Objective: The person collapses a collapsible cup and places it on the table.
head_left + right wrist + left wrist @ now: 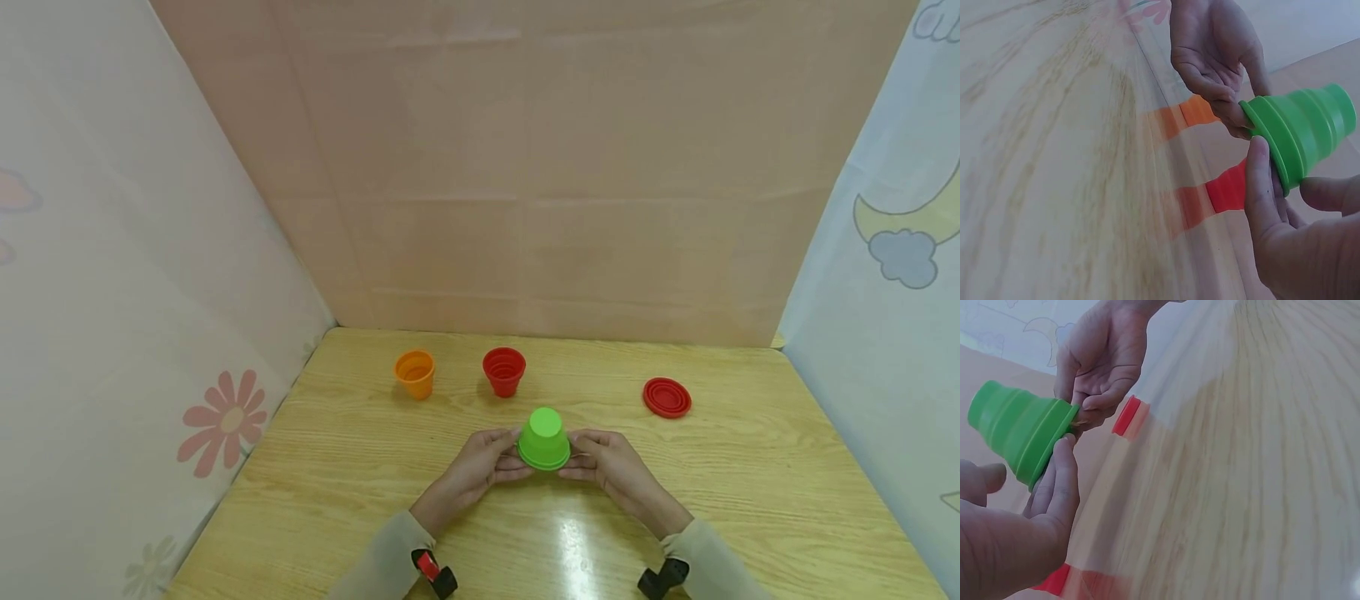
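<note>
Fingers of left hand [471,468] and right hand [617,468] hold a green cup [544,438] rim-down; unfolding seems finished, so the next move probably calls for turning it upright.

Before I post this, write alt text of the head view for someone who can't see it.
A person's left hand and right hand hold a bright green, rubbery-looking tapered cup base-up over a wood-grain table. Beyond it stand an orange tapered cup and, to its right, a red tapered cup; farther right lies a flat, round red ringed piece.
</note>
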Motion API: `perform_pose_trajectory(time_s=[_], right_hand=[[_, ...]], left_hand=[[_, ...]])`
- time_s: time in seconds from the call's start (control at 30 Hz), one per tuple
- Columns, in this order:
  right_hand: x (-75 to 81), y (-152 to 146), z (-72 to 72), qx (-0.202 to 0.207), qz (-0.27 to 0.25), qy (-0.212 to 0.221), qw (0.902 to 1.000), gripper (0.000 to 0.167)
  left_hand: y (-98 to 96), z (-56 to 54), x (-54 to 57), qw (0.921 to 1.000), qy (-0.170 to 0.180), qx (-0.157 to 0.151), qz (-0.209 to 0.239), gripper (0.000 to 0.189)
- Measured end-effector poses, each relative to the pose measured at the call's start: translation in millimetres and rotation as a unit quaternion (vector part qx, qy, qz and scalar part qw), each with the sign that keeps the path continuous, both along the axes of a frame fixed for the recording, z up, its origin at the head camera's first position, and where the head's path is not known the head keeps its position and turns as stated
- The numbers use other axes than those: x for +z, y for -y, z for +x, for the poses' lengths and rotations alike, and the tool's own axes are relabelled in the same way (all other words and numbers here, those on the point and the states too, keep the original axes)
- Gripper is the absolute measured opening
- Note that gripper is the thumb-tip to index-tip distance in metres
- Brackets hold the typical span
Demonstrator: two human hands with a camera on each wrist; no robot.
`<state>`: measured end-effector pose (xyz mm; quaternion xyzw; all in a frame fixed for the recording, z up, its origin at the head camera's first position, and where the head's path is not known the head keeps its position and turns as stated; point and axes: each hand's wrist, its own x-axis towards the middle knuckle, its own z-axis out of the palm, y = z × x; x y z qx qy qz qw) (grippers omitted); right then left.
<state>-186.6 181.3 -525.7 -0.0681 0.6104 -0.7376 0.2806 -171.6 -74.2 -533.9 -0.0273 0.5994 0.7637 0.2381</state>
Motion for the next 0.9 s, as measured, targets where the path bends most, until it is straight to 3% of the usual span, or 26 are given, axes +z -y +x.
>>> perform_pose_trajectory(time_s=[0.4, 0.9], right_hand=[[2.6, 1.8, 0.5, -0.004, 0.005, 0.002, 1.0000, 0.039], [8.5, 13.2, 2.4, -0.036, 0.089, -0.008, 0.9953, 0.042]], left_hand=[[-3.8, -2.6, -3.7, 0.9995, -0.013, -0.023, -0.017, 0.047], [-5.8, -0.2, -8.0, 0.9991, -0.012, -0.040, -0.003, 0.040]])
